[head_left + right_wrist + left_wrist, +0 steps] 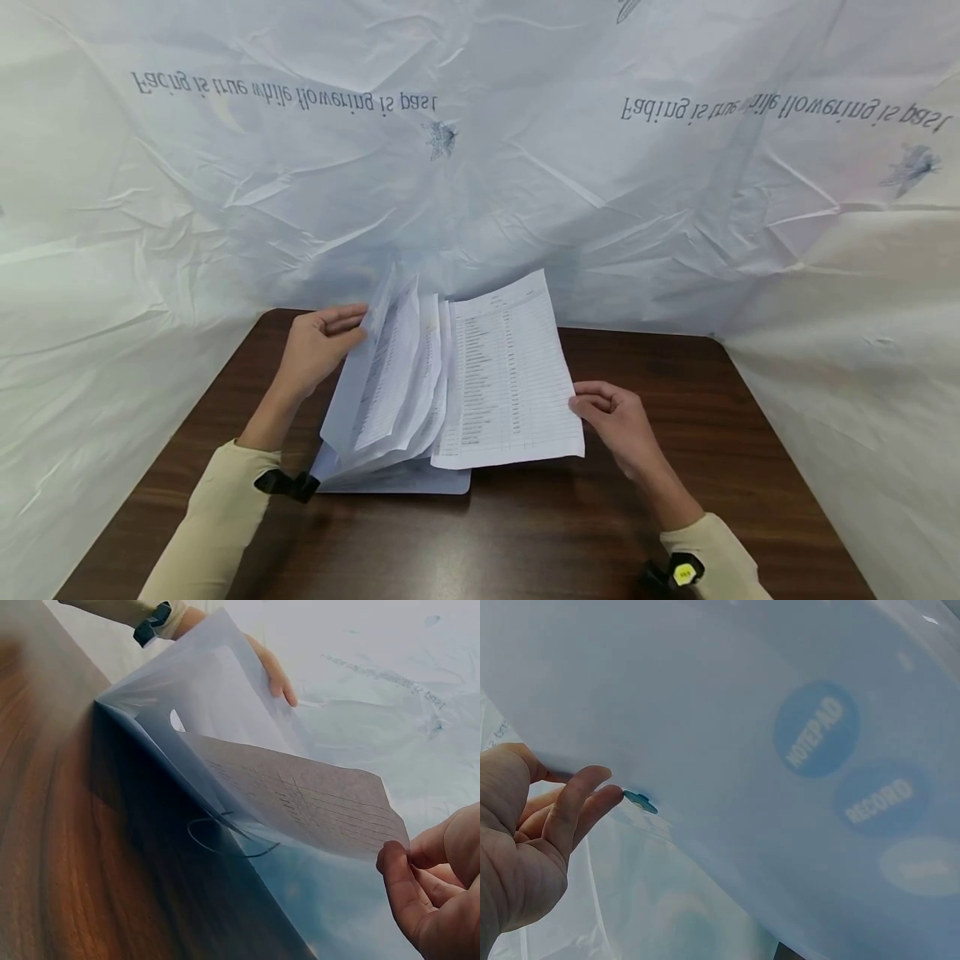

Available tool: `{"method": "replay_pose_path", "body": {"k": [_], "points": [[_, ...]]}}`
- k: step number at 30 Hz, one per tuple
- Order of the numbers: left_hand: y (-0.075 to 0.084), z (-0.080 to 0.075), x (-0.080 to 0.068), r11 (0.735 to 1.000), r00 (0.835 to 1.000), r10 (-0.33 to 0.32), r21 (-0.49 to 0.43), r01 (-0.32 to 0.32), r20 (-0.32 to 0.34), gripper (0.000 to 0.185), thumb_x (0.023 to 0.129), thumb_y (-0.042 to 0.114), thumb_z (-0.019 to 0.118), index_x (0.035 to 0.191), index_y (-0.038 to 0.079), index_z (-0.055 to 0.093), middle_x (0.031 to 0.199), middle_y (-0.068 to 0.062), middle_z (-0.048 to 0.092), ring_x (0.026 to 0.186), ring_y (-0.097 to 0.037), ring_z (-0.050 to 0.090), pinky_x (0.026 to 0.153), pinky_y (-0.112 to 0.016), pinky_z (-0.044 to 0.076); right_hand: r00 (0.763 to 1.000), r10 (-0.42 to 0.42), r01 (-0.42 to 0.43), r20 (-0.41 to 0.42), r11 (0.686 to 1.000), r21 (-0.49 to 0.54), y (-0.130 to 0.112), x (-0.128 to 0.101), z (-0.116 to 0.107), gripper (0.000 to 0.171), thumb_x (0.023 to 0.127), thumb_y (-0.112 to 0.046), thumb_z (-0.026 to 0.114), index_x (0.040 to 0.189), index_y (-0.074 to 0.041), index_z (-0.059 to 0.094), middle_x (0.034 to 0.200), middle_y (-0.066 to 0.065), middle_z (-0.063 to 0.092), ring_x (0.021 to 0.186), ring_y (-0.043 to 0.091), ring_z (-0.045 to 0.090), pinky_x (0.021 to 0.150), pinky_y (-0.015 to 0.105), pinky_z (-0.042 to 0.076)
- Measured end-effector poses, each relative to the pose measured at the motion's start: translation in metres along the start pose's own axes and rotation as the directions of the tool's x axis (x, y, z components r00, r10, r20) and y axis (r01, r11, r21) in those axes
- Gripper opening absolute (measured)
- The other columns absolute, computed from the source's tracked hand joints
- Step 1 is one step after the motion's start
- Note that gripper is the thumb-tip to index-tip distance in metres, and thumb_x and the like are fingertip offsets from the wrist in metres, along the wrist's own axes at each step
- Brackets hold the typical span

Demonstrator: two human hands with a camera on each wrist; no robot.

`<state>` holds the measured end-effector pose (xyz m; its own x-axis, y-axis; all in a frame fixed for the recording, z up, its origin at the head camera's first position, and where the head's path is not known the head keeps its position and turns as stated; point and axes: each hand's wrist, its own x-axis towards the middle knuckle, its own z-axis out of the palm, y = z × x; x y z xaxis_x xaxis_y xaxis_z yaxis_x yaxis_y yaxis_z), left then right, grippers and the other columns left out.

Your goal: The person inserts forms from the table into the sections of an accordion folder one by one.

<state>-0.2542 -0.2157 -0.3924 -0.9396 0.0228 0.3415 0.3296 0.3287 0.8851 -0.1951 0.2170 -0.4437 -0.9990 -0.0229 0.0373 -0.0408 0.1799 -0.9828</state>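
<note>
A translucent plastic document folder (453, 482) lies on the table with its cover raised. My left hand (311, 350) pinches the cover's left edge between thumb and fingers. In the left wrist view that cover (690, 735) shows blue circles reading NOTEPAD and RECORD, and a small teal fastener (640, 802) sits by the fingertips. My right hand (622, 425) pinches the right edge of a printed sheet (517, 375), which slants over the folder's right side. Several more papers (390, 375) stand fanned between cover and sheet. The right wrist view shows the sheet (307, 799) bending slightly from the fingertips.
The dark wooden table (525, 542) extends around the folder. White plastic sheeting (480, 183) with printed lettering hangs behind the table and at both sides. Black straps with small devices (288, 483) sit on both sleeves. A thin dark loop (225, 851) shows near the folder's edge.
</note>
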Motion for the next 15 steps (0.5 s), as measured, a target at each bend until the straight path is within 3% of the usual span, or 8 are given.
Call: {"method": "replay_pose_path", "body": {"k": [5, 15], "points": [[0.000, 0.000, 0.000, 1.000, 1.000, -0.003, -0.002, 0.003, 0.001, 0.041, 0.095, 0.010, 0.071, 0.134, -0.001, 0.066, 0.128, -0.022, 0.068, 0.112, -0.017, 0.069, 0.079, -0.015, 0.056, 1.000, 0.007, -0.007, 0.012, 1.000, 0.020, 0.002, 0.000, 0.010, 0.030, 0.097, -0.007, 0.069, 0.124, 0.007, 0.066, 0.101, 0.012, 0.075, 0.089, 0.014, 0.071, 0.079, 0.031, 0.060], [-0.001, 0.000, 0.000, 1.000, 1.000, 0.006, 0.001, -0.006, 0.003, 0.041, 0.095, 0.010, 0.071, 0.135, -0.001, 0.065, 0.129, -0.023, 0.068, 0.109, -0.008, 0.068, 0.080, -0.015, 0.056, 1.000, -0.008, 0.006, 0.028, 0.998, 0.059, 0.005, 0.002, 0.030, 0.028, 0.098, -0.006, 0.068, 0.122, 0.007, 0.066, 0.104, 0.017, 0.075, 0.091, 0.016, 0.071, 0.081, 0.035, 0.060]]}}
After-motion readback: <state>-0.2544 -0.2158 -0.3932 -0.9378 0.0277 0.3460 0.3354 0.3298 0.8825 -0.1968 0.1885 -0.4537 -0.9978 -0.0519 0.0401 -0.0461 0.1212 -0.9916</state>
